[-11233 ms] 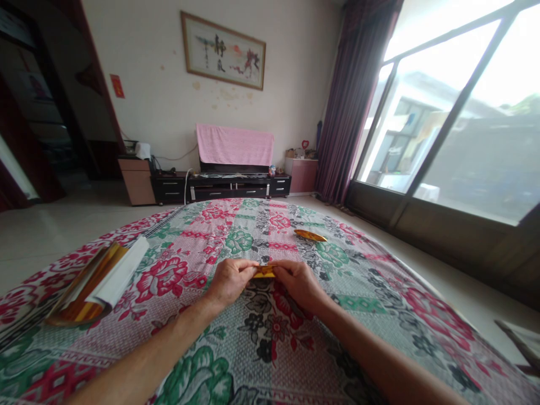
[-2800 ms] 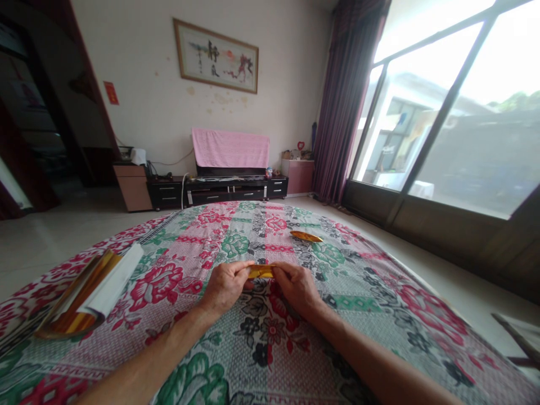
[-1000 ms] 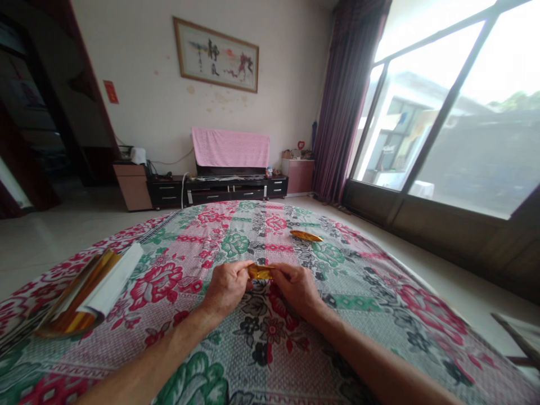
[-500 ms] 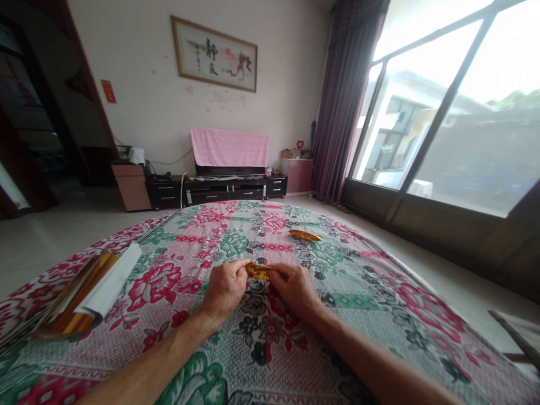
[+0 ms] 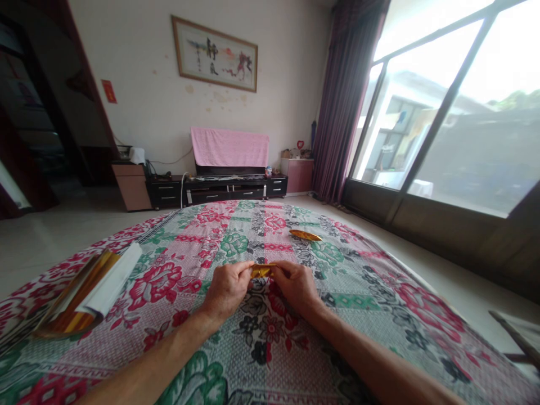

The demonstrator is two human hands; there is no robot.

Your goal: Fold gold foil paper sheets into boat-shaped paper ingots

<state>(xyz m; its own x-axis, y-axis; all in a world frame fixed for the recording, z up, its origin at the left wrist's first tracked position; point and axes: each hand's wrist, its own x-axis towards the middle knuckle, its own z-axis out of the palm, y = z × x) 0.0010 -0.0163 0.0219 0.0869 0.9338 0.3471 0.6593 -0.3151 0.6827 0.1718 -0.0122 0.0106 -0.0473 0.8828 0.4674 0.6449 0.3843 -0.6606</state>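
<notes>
Between my two hands is a small folded piece of gold paper [image 5: 262,271], held just above the patterned tablecloth. My left hand [image 5: 228,286] pinches its left end between thumb and fingers. At the right end, my right hand [image 5: 297,284] grips it the same way, and the fingertips of both hands cover its ends. Beyond my right hand lies a boat-shaped gold piece [image 5: 305,235], flat on the cloth with pointed ends.
At the left of the table, a stack of gold and white sheets [image 5: 90,298] lies on the floral tablecloth [image 5: 202,343]. Past the table stand a low black cabinet [image 5: 228,191] and a pink-covered object [image 5: 230,147]. A chair-like frame [image 5: 514,332] is at the right edge.
The gold piece between my hands has turned slightly and now shows a straighter top edge. My fingers have shifted a little along it, to the right and upward.
</notes>
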